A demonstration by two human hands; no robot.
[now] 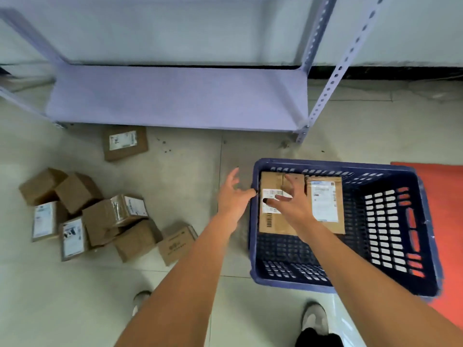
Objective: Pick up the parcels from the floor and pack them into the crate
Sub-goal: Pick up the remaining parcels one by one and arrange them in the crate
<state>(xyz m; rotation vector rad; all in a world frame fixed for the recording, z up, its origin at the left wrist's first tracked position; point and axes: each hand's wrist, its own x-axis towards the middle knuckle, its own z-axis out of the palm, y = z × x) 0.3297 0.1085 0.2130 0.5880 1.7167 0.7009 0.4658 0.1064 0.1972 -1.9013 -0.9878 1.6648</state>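
A dark blue slatted crate (390, 249) stands on the floor at the right. Two brown cardboard parcels lie flat inside it at the far left: one (271, 224) with a white label and barcode, another (325, 204) with a large white label. My right hand (292, 201) hovers over the first parcel, fingers spread, holding nothing. My left hand (233, 196) is open just outside the crate's left wall, its thumb near the rim. A pile of several brown parcels (110, 219) lies on the floor at the left. One flat parcel (124, 142) lies alone near the shelf.
A pale purple metal shelf (175, 96) stands low against the wall ahead, its perforated right post (333, 81) rising beside the crate. An orange-red mat (448, 209) lies under the crate's right side. My shoes (314, 319) are at the bottom edge.
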